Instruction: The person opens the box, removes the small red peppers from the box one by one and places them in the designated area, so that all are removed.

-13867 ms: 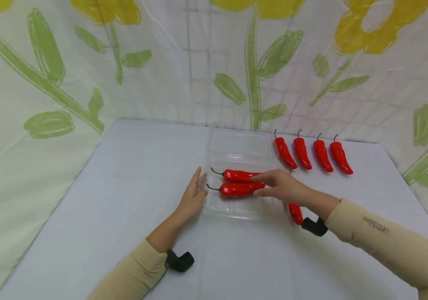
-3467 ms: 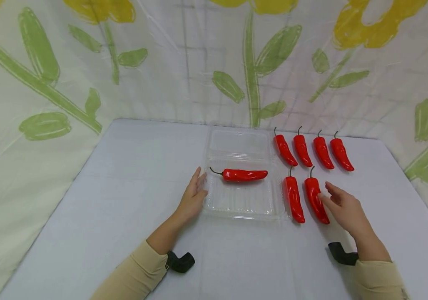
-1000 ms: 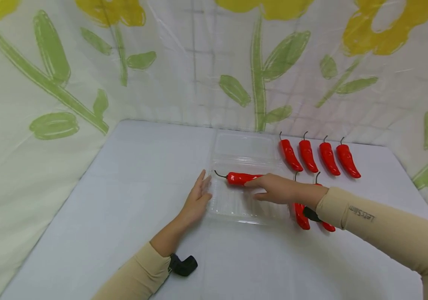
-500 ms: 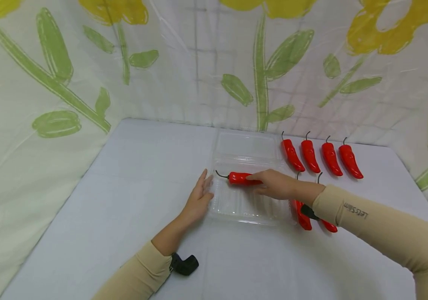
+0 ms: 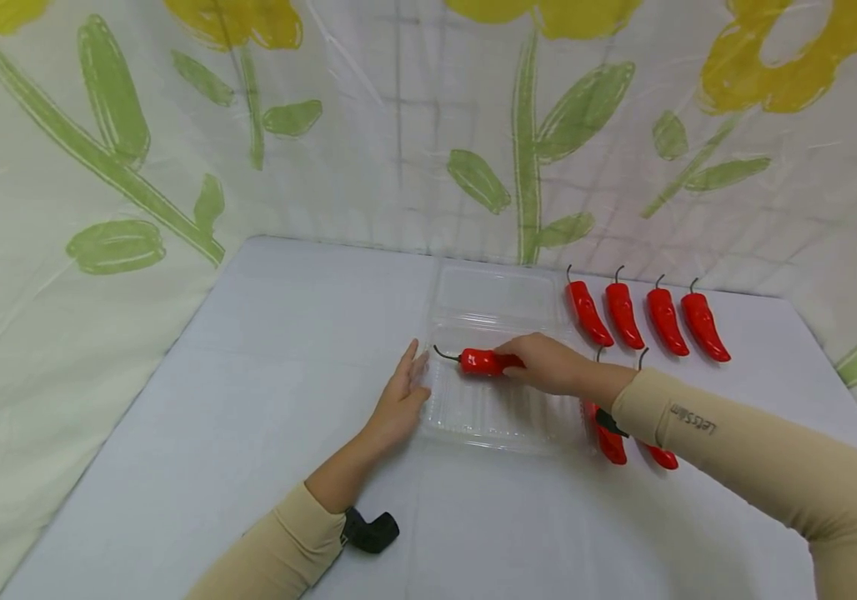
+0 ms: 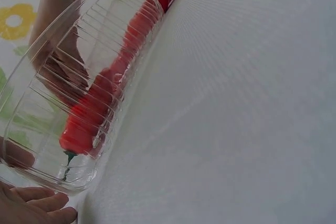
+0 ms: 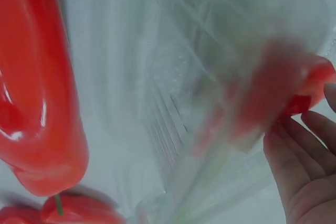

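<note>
A clear plastic clamshell container (image 5: 466, 421) lies on the table with its lid folded back away from me. Inside its base is one red chili pepper (image 5: 479, 362), green stem to the left. My right hand (image 5: 548, 367) pinches that pepper near its tip between thumb and fingers; the tip is hidden by the hand. In the right wrist view the fingers (image 7: 294, 156) meet the red flesh. My left hand (image 5: 394, 408) rests against the container's left end with its fingers extended. The left wrist view shows the pepper through the ribbed clear wall.
Two red peppers lie right of the container, the nearer one (image 5: 608, 446) and its neighbour (image 5: 659, 457), partly under my right sleeve. Behind them several more, such as the end pepper (image 5: 704, 327), form a row by the table's back edge. A flowered sheet (image 5: 368, 167) hangs behind.
Long before, two peppers lay in the container; one now lies on the table to the right. My right hand came back over the container and closed on the remaining pepper. The left hand stayed.
</note>
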### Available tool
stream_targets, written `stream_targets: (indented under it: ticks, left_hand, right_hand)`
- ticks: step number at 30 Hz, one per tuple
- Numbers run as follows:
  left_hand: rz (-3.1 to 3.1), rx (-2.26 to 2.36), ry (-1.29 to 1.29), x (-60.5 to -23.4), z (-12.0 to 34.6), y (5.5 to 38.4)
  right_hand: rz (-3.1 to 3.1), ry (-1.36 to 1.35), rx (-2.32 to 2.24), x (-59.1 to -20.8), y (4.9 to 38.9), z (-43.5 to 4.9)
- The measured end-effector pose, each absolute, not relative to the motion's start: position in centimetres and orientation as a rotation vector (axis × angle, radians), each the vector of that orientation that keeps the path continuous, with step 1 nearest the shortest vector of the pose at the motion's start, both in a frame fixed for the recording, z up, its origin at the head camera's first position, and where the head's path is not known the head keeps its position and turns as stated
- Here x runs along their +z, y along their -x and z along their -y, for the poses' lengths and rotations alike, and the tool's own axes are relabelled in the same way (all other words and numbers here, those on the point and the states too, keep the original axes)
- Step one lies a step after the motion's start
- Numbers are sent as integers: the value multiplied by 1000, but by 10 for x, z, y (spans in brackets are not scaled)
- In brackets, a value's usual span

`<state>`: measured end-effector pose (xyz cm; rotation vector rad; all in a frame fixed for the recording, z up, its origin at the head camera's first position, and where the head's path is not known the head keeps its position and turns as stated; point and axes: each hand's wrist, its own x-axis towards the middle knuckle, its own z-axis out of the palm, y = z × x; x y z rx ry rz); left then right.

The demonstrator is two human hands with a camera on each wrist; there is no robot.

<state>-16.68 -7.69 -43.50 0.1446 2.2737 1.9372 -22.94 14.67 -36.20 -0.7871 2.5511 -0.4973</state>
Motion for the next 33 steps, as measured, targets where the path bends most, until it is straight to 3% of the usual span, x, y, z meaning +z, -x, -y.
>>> stream_targets:
  ticks: [18,33]
  left_hand:
    - [-2262,1958,-169,-433,78,165]
    - [-2266,1945,-163,-434,77,166]
  right_hand:
    - [-2539,832,-360,-361,234,-125]
    - [-2418,693,-407,-368,242,-128]
